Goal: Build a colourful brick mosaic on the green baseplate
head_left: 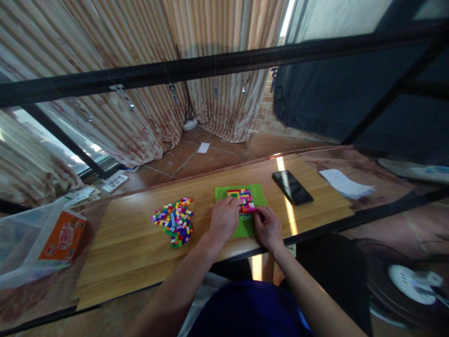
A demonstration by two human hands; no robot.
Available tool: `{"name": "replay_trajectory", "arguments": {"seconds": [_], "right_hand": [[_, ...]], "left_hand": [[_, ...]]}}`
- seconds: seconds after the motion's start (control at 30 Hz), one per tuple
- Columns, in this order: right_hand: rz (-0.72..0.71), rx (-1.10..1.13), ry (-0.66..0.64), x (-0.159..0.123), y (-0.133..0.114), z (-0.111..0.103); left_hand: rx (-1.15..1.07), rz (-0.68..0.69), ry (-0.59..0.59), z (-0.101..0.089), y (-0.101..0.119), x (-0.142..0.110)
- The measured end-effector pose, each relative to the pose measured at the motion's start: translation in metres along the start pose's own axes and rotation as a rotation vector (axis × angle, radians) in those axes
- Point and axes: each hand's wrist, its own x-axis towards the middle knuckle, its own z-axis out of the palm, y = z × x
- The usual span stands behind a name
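Note:
A green baseplate (257,193) lies on the wooden table (140,243) near its front edge. A patch of small coloured bricks (244,198) is fixed on it. My left hand (224,218) rests on the plate's left part, fingers curled, fingertips touching the brick patch. My right hand (268,228) sits on the plate's near right corner, fingers pinched together at the patch's lower edge. What the fingers hold, if anything, is hidden. A loose pile of coloured bricks (175,221) lies to the left of my left hand.
A black phone (292,186) lies right of the plate, with white paper (345,183) further right. An orange box in a clear bag (63,236) sits at the far left. A black frame bar (210,65) crosses above. A white fan (414,283) stands on the floor at lower right.

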Motion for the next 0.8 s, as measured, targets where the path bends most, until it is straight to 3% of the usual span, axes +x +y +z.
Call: {"name": "replay_trajectory", "arguments": {"seconds": [0.23, 0.5, 0.8], "right_hand": [[-0.002, 0.005, 0.000, 0.000, -0.002, -0.001], [0.012, -0.013, -0.007, 0.000, -0.003, -0.002], [-0.005, 0.013, 0.006, 0.000, 0.000, 0.000]], "left_hand": [[0.015, 0.000, -0.013, 0.001, 0.001, 0.005], [-0.103, 0.028, 0.080, 0.005, -0.005, 0.003], [-0.145, -0.047, 0.177, 0.014, 0.001, -0.005]]}}
